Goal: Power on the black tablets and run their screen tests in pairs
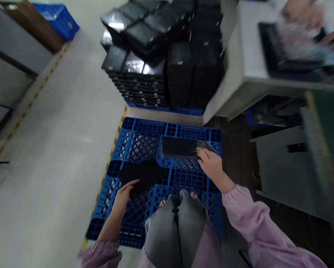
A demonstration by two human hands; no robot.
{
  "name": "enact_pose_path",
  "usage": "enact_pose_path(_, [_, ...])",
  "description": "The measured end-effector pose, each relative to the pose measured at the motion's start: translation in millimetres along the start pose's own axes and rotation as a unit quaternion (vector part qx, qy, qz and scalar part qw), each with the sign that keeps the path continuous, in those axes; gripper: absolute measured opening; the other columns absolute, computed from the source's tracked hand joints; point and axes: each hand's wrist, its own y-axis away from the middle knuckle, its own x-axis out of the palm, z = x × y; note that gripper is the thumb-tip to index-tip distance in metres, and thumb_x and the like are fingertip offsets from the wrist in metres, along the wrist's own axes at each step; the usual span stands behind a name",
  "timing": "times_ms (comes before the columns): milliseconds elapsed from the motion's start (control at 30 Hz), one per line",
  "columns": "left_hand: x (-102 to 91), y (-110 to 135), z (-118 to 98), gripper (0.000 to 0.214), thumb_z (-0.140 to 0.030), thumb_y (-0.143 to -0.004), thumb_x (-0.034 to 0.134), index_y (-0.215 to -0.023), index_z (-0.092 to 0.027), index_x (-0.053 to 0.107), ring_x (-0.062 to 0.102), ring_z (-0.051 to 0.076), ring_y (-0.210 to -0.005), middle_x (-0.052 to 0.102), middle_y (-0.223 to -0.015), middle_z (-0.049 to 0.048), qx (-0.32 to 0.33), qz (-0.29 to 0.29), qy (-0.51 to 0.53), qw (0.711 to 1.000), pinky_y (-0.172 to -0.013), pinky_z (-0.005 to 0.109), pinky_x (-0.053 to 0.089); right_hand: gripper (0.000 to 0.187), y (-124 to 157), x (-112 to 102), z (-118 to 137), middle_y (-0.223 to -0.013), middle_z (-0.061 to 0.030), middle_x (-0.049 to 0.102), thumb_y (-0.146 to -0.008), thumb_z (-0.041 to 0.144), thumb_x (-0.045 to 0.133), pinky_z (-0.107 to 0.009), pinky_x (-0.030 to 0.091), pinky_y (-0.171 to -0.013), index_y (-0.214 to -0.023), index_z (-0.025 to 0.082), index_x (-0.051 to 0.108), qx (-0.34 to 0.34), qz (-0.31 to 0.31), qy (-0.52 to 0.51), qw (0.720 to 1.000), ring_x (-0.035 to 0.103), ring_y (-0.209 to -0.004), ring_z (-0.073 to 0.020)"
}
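My right hand [210, 162] is closed on the right end of a long, dark rectangular piece [179, 147], perhaps a shallow tray or slim box. The piece is above the blue plastic pallet [155, 193] at my feet. Toward the pallet's left side, my left hand [127, 190] pinches the near edge of a flat black piece [144, 173] with an irregular outline. Its fingertips lie on top, and the thumb is partly hidden. Whether either piece rests on the pallet or is held just above it I cannot tell.
Stacks of glossy black trays [139, 74] stand on another blue pallet ahead. To the right is a white table [250, 44], where another person's hands [303, 15] work over dark items. A grey cabinet [284, 167] is beneath. A blue crate [57, 20] sits far left.
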Motion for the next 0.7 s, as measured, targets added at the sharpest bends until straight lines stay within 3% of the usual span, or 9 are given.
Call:
enact_pose_path(67, [-14.2, 41, -57, 0.041, -0.048, -0.083, 0.058, -0.094, -0.02, 0.086, 0.074, 0.04, -0.129, 0.086, -0.114, 0.0148, 0.002, 0.046, 0.025, 0.999, -0.105, 0.051, 0.062, 0.025, 26, -77, 34, -0.097, -0.0027, 0.085, -0.107, 0.023, 0.058, -0.039, 0.062, -0.093, -0.085, 0.027, 0.071, -0.098, -0.077, -0.013, 0.992, 0.082, -0.106, -0.021])
enact_pose_path(133, [-20.3, 91, -116, 0.061, -0.065, -0.086, 0.05, -0.096, -0.017, 0.086, 0.076, 0.041, -0.124, 0.086, -0.108, 0.0177, 0.009, 0.113, 0.052, 0.992, -0.102, 0.051, 0.062, 0.027, 47, -153, 74, -0.094, 0.0045, 0.086, -0.106, 0.018, 0.058, -0.035, 0.062, -0.089, -0.083, 0.028, 0.066, -0.184, -0.153, -0.01, 0.971, 0.084, -0.102, -0.0162])
enact_pose_path(233, [-24.7, 176, -200, 0.086, -0.088, -0.084, 0.042, -0.096, -0.015, 0.086, 0.081, 0.04, -0.107, 0.086, -0.096, 0.0184, 0.033, 0.239, 0.075, 0.968, -0.096, 0.049, 0.064, 0.027, 72, -255, 132, -0.094, 0.0071, 0.087, -0.103, 0.007, 0.06, -0.031, 0.061, -0.087, -0.085, 0.027, 0.063, -0.251, -0.236, 0.024, 0.938, 0.085, -0.099, -0.0143])
enact_pose_path(300, [-27.6, 230, -245, 0.084, -0.091, -0.076, 0.056, -0.096, -0.015, 0.086, 0.083, 0.038, -0.096, 0.085, -0.094, 0.0166, 0.056, 0.334, 0.068, 0.938, -0.087, 0.046, 0.066, 0.028, 89, -309, 162, -0.093, 0.0055, 0.088, -0.101, 0.003, 0.06, -0.032, 0.063, -0.086, -0.086, 0.027, 0.063, -0.256, -0.267, 0.059, 0.927, 0.085, -0.098, -0.0151])
enact_pose_path(367, [-28.4, 276, -279, 0.071, -0.078, -0.061, 0.084, -0.094, -0.015, 0.086, 0.082, 0.036, -0.084, 0.085, -0.09, 0.0142, 0.088, 0.422, 0.025, 0.902, -0.076, 0.042, 0.066, 0.028, 111, -350, 182, -0.096, 0.0038, 0.088, -0.101, 0.002, 0.06, -0.034, 0.065, -0.088, -0.091, 0.028, 0.065, -0.228, -0.277, 0.1, 0.928, 0.085, -0.099, -0.0161])
enact_pose_path(433, [-24.5, 311, -301, 0.062, -0.061, -0.047, 0.099, -0.087, -0.015, 0.086, 0.079, 0.031, -0.073, 0.084, -0.082, 0.0108, 0.134, 0.473, -0.02, 0.87, -0.068, 0.036, 0.063, 0.028, 137, -376, 197, -0.102, 0.0027, 0.088, -0.1, 0.002, 0.061, -0.037, 0.066, -0.093, -0.098, 0.028, 0.067, -0.174, -0.296, 0.144, 0.928, 0.085, -0.101, -0.0177])
enact_pose_path(500, [-17.2, 338, -311, 0.056, -0.057, -0.044, 0.1, -0.079, -0.017, 0.084, 0.076, 0.027, -0.068, 0.082, -0.076, 0.0077, 0.186, 0.496, -0.031, 0.848, -0.063, 0.032, 0.061, 0.027, 163, -385, 211, -0.105, 0.003, 0.088, -0.101, 0.003, 0.061, -0.04, 0.066, -0.098, -0.103, 0.029, 0.069, -0.108, -0.35, 0.194, 0.91, 0.085, -0.103, -0.0197])
enact_pose_path(600, [-10.6, 366, -307, 0.043, -0.055, -0.054, 0.096, -0.077, -0.021, 0.085, 0.075, 0.025, -0.072, 0.082, -0.077, 0.0045, 0.249, 0.509, -0.026, 0.824, -0.065, 0.03, 0.061, 0.022, 192, -374, 236, -0.105, 0.0007, 0.087, -0.107, 0.013, 0.058, -0.048, 0.065, -0.105, -0.106, 0.031, 0.072, 0.003, -0.491, 0.262, 0.831, 0.084, -0.109, -0.0239])
enact_pose_path(700, [-16.1, 379, -293, 0.039, -0.055, -0.062, 0.094, -0.084, -0.022, 0.086, 0.079, 0.03, -0.094, 0.085, -0.092, 0.0057, 0.285, 0.523, -0.056, 0.801, -0.075, 0.032, 0.064, 0.017, 206, -351, 267, -0.121, -0.0056, 0.083, -0.111, 0.032, 0.058, -0.057, 0.059, -0.114, -0.115, 0.031, 0.075, 0.117, -0.595, 0.295, 0.739, 0.076, -0.129, -0.0301])
